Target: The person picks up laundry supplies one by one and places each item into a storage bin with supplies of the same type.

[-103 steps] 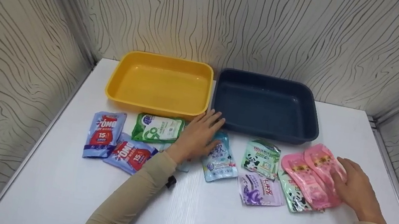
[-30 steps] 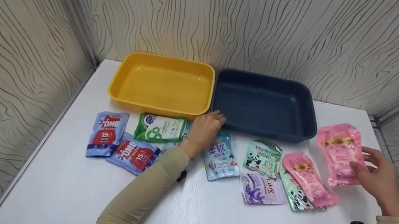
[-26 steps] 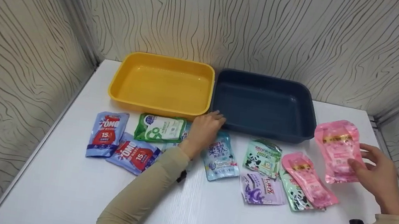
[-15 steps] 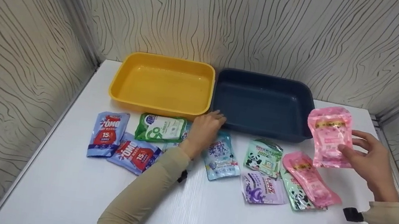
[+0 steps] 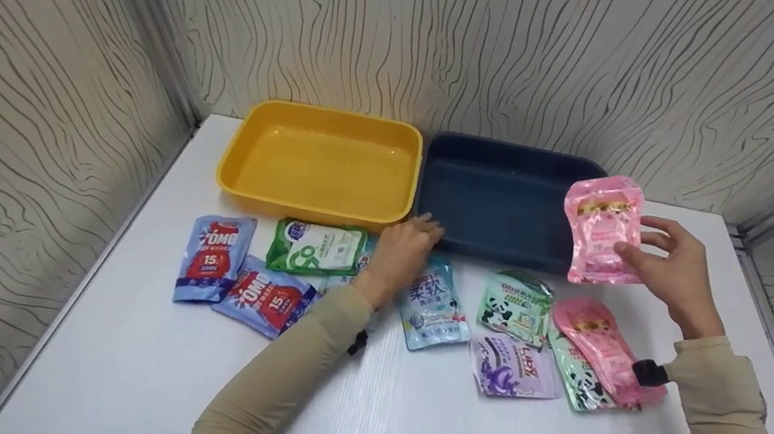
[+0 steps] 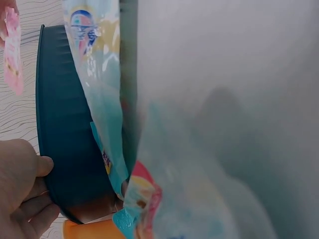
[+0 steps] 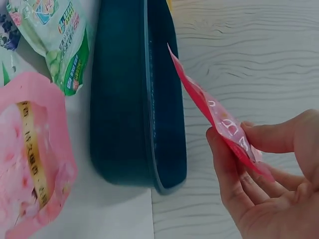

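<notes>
My right hand (image 5: pixel 678 273) pinches a pink stand-up pouch with a gold band (image 5: pixel 605 229) between thumb and fingers. It holds the pouch up over the right end of the dark blue bin (image 5: pixel 495 255). In the right wrist view the pouch (image 7: pixel 219 117) is seen edge-on, tilted beside the bin's rim. My left hand (image 5: pixel 401 249) grips the bin's near-left corner; the left wrist view has its thumb (image 6: pixel 45 165) against the outer wall, fingers bent at the rim. Under that hand lie light blue pouches (image 5: pixel 431 306), one partly hidden by the arm.
A yellow bin (image 5: pixel 313 206) stands left of the dark blue one. Along the front lie blue OMO pouches (image 5: pixel 210 260), a green-white pack (image 5: pixel 318 249), a green panda pouch (image 5: pixel 514 307), a purple pouch (image 5: pixel 517 371) and another pink pouch (image 5: pixel 600 345) over a second panda pouch.
The right hand has lifted one pink pouch off the other and carried it up and left, over the bin's end. The left hand's fingers, straight earlier, are now bent at the bin's corner.
</notes>
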The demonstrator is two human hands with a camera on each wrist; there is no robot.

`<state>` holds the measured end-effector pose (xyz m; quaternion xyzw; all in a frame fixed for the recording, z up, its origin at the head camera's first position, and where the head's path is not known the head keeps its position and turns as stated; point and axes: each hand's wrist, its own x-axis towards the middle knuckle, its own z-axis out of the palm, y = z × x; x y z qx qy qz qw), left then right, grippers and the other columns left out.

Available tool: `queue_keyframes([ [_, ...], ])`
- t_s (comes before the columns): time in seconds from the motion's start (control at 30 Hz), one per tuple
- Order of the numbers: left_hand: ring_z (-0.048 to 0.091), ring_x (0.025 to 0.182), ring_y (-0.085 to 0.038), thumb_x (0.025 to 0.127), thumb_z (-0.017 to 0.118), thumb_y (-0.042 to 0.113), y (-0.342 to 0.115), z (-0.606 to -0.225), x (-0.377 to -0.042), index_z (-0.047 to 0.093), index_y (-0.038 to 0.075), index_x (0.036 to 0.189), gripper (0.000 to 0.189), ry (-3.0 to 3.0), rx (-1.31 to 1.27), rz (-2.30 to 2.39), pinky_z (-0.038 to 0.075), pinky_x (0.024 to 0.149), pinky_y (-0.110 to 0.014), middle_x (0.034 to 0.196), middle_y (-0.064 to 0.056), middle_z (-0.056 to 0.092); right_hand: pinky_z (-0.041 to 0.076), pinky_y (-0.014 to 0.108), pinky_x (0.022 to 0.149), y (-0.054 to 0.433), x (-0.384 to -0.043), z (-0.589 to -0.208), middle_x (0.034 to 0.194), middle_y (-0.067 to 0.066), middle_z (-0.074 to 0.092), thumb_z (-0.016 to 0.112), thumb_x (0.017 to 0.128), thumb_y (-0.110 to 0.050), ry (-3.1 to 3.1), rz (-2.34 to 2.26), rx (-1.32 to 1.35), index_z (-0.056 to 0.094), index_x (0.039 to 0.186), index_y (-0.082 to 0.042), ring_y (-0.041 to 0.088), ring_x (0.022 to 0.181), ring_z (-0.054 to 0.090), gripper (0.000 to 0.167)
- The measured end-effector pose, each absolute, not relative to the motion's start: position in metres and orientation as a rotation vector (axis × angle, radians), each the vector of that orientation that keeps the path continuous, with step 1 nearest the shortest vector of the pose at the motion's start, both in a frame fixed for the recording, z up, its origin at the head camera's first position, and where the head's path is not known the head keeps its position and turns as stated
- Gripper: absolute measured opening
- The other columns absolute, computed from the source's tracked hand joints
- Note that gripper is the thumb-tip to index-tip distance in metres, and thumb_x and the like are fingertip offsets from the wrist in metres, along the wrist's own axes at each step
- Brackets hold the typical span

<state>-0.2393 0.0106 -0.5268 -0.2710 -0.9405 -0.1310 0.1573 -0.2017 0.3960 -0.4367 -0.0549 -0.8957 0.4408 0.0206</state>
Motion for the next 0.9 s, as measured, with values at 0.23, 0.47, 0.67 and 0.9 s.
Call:
queue_keyframes([
  [0.23, 0.068, 0.133, -0.024, 0.103, 0.066, 0.004, 0.012, -0.526, -0.239, 0.078, 0.011, 0.128, 0.028, -2.700, -0.749, -0.410, 0.059, 0.104, -0.039, 0.130, -0.005, 0.077, 0.057, 0.010, 0.075, 0.368, -0.227, -0.436, 0.138, 0.025, 0.063, 0.072, 0.103, -0.025, -2.782, 1.341, -0.116, 0.043, 0.159, -0.003, -0.003, 0.090, 0.064, 0.067],
  [0.47, 0.067, 0.134, -0.024, 0.103, 0.066, 0.006, 0.015, -0.524, -0.238, 0.078, 0.011, 0.128, 0.028, -2.728, -0.738, -0.418, 0.059, 0.105, -0.040, 0.132, -0.004, 0.077, 0.054, 0.006, 0.077, 0.343, -0.244, -0.445, 0.138, 0.027, 0.065, 0.068, 0.104, -0.017, -2.747, 1.410, -0.040, 0.043, 0.157, 0.001, -0.004, 0.089, 0.064, 0.061],
  [0.67, 0.066, 0.135, -0.023, 0.104, 0.065, 0.007, 0.015, -0.525, -0.237, 0.078, 0.012, 0.130, 0.029, -2.739, -0.747, -0.428, 0.058, 0.106, -0.039, 0.133, -0.004, 0.076, 0.056, 0.008, 0.076, 0.323, -0.252, -0.457, 0.134, 0.027, 0.067, 0.069, 0.103, -0.016, -2.700, 1.445, -0.054, 0.046, 0.155, 0.001, -0.010, 0.086, 0.065, 0.058],
  [0.9, 0.067, 0.134, -0.023, 0.104, 0.065, 0.007, 0.012, -0.526, -0.240, 0.078, 0.012, 0.128, 0.028, -2.714, -0.735, -0.426, 0.058, 0.106, -0.038, 0.132, -0.003, 0.076, 0.056, 0.012, 0.072, 0.299, -0.264, -0.464, 0.134, 0.023, 0.067, 0.068, 0.103, -0.013, -2.664, 1.500, -0.131, 0.049, 0.152, -0.001, 0.002, 0.085, 0.066, 0.054],
])
